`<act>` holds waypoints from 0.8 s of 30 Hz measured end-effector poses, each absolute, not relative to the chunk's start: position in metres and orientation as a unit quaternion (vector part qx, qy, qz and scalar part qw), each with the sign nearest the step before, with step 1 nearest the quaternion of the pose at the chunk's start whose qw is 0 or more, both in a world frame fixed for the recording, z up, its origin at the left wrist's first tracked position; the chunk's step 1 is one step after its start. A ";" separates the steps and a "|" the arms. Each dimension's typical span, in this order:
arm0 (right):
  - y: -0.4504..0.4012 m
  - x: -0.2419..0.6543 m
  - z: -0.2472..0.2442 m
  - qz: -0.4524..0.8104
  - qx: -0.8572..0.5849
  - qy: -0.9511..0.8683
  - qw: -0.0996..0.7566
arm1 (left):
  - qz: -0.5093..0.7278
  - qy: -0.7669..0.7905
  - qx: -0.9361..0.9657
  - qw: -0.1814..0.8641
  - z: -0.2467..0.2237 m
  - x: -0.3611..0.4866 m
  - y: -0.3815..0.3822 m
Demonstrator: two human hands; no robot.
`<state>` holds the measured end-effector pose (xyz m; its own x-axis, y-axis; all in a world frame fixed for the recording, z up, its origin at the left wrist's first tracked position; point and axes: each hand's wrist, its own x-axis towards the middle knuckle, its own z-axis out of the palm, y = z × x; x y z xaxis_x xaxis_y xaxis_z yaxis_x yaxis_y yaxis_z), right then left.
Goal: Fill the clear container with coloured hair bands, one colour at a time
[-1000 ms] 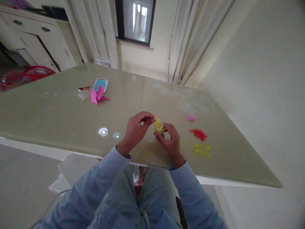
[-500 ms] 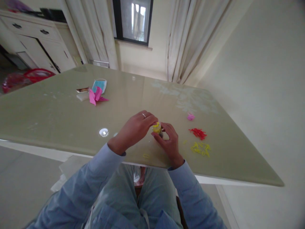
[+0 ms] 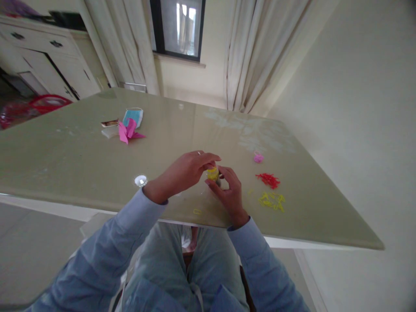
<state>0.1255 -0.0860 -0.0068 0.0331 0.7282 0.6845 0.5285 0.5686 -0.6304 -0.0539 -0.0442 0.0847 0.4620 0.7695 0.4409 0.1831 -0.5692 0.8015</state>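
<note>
Near the front edge of the table, my right hand [image 3: 230, 190] holds a small clear container [image 3: 212, 174] with yellow pieces inside, thumb on the near side and fingers round the right. My left hand [image 3: 186, 171] arches over its top, fingertips closed together at the mouth; what they pinch, if anything, is hidden. A single yellow paper clip [image 3: 197, 211] lies on the table below the hands. To the right of my right hand are a loose pile of yellow clips [image 3: 272, 201], a red pile [image 3: 268, 180] and a small pink bundle [image 3: 258, 157].
On the left of the glossy table [image 3: 74, 160] lie a folded pink paper shape [image 3: 128, 131], a blue face mask [image 3: 133, 118] and a small dark-and-white packet [image 3: 109, 123]. A round shiny reflection shows by my left wrist. A wall [image 3: 351, 130] runs along the right side.
My left hand's fingers have shifted slightly over the container's top, the index finger now stretching further across it. My right hand keeps its hold. The view has moved a little.
</note>
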 end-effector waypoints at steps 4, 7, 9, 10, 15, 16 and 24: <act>-0.088 0.125 -0.005 0.120 -0.459 -0.684 0.555 | 0.409 0.296 0.801 0.323 0.087 -0.055 -0.045; -0.089 0.124 -0.004 0.132 -0.456 -0.683 0.555 | 0.420 0.293 0.805 0.301 0.089 -0.055 -0.045; -0.089 0.124 -0.004 0.135 -0.451 -0.682 0.560 | 0.421 0.295 0.807 0.290 0.088 -0.054 -0.044; -0.089 0.124 -0.004 0.138 -0.449 -0.681 0.562 | 0.421 0.297 0.808 0.286 0.088 -0.053 -0.044; -0.089 0.124 -0.004 0.156 -0.441 -0.676 0.570 | 0.459 0.322 0.782 0.272 0.086 -0.054 -0.045; -0.089 0.124 -0.004 0.160 -0.443 -0.674 0.570 | 0.471 0.323 0.776 0.266 0.087 -0.054 -0.046; -0.089 0.123 -0.004 0.183 -0.428 -0.662 0.588 | 0.465 0.306 0.813 0.172 0.077 -0.064 -0.059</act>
